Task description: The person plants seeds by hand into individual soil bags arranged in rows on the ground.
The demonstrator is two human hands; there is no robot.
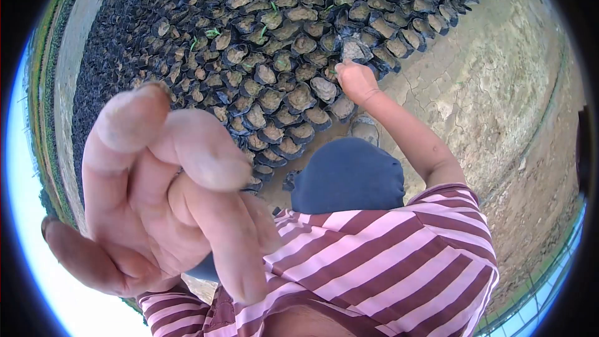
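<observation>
My left hand point(168, 193) is raised close to the camera, palm turned toward it. Its fingers are loosely bent and apart, and nothing shows in them. My right hand point(358, 81) reaches down to the near edge of the packed black plastic nursery bags point(299, 98). Its fingers are closed beside a soil-filled bag point(354, 48) with crumpled plastic around its top. Whatever the fingertips pinch is too small to make out. A few bags carry small green seedlings point(263, 32).
Dry, cracked bare ground point(474, 75) lies right of the bags. My bent knee point(349, 175) in dark cloth and a shoe point(364, 130) are just below my right hand. A dirt strip point(78, 56) and greenery run along the left.
</observation>
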